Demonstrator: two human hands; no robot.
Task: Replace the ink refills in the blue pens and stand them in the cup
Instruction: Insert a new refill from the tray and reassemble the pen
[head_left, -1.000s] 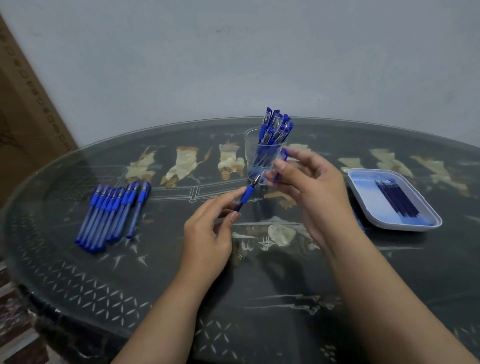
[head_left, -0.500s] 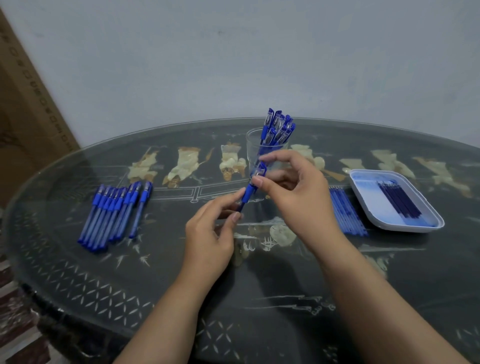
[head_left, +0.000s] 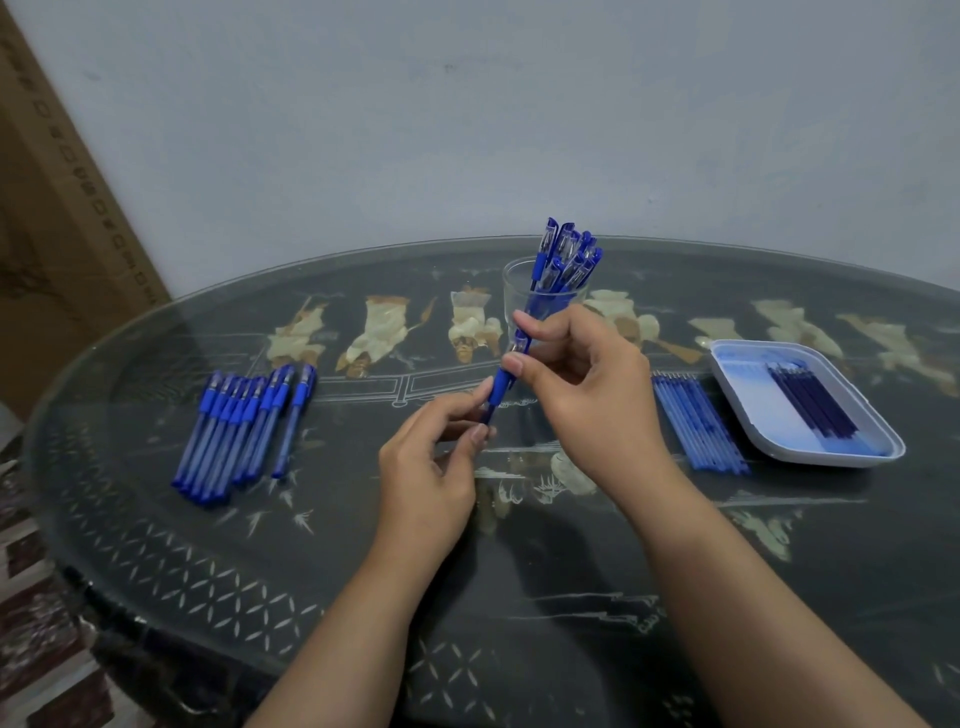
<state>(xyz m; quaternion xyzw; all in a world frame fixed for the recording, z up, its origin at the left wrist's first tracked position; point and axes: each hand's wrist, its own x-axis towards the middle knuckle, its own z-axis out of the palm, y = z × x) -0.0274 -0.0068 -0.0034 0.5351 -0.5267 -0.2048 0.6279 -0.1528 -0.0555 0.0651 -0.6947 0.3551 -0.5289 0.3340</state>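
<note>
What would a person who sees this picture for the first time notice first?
The two hands at the centre: left hand and right hand both pinch one blue pen. Behind them stands a clear cup of blue pens; a row of pens lies at the left, a white tray with dark refills at the right.

Glossy glass tops the dark patterned desk (head_left: 156, 519). A clear, smooth plastic cup (head_left: 519, 291) holds shiny blue plastic pens (head_left: 566, 260). The tray (head_left: 810, 457) is smooth plastic; matt brown cardboard (head_left: 52, 234) stands at the left.
</note>
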